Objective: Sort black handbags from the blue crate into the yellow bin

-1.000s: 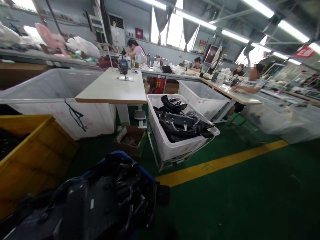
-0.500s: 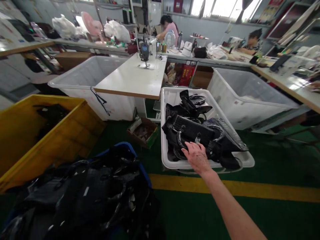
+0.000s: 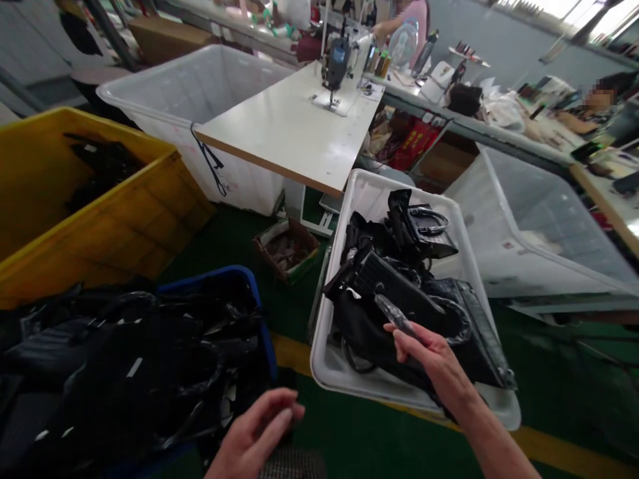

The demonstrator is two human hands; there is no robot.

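Note:
My right hand (image 3: 424,349) is closed around the plastic-wrapped handle (image 3: 391,311) of a black handbag (image 3: 394,283) with a crocodile-like texture. That bag lies tilted in a white plastic bin (image 3: 324,379) among several other black bags. A smaller black handbag (image 3: 429,229) with wrapped handles sits farther back in the same bin. My left hand (image 3: 259,429) hovers over the green floor at the bottom, fingers loosely bent and apart from the thumb, holding nothing. To its left, a blue bin (image 3: 267,339) is heaped with black bags (image 3: 120,359).
A yellow bin (image 3: 150,193) stands at the left, with large white bins (image 3: 164,106) behind it and at the right. A sewing machine (image 3: 337,63) sits on a white table (image 3: 279,126) ahead. A small carton (image 3: 287,249) lies on the floor. A person in pink (image 3: 417,16) is behind.
My right hand has gone from resting spread over the bag to gripping its handle. My left hand has come into view at the bottom. The view has tilted and shifted.

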